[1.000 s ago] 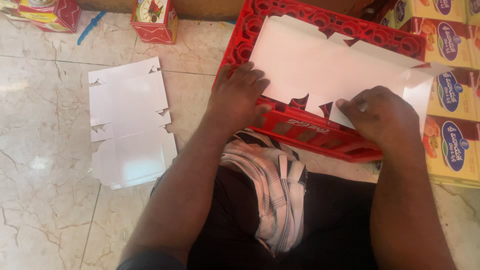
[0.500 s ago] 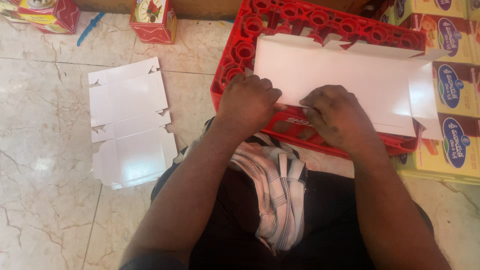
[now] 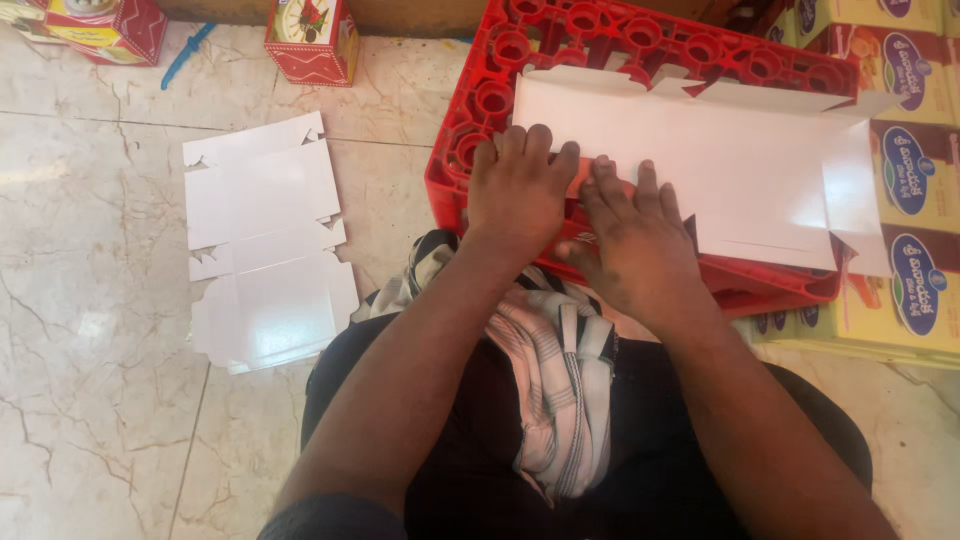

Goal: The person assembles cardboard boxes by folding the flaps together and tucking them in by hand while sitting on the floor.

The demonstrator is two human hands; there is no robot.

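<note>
head view, looking down at a seated person's lap and a marble floor (image 3: 90, 330). the left hand (image 3: 520, 185) lies flat, fingers together and extended, pressing the near left edge of a flat white die-cut cardboard box blank (image 3: 700, 165); the right hand (image 3: 635, 235) lies just beside it, fingers slightly spread, palm down on the same edge. neither hand grips anything: both are open and bearing down, seemingly to crease or flatten a fold. the blank rests across an upturned red plastic bottle crate (image 3: 480, 110), whose rigid ribbed top with round cells serves as a raised worktop close to the knees. the card is smooth, matte and thin, with notched tabs along its edges. a stack of similar white flat blanks (image 3: 262, 240) lies on the floor to the left, within reach. a striped grey-and-white cloth (image 3: 560, 380) drapes over the lap. yellow printed cartons (image 3: 915, 190) lie at right; small red folded boxes (image 3: 312, 38) stand at top.
</note>
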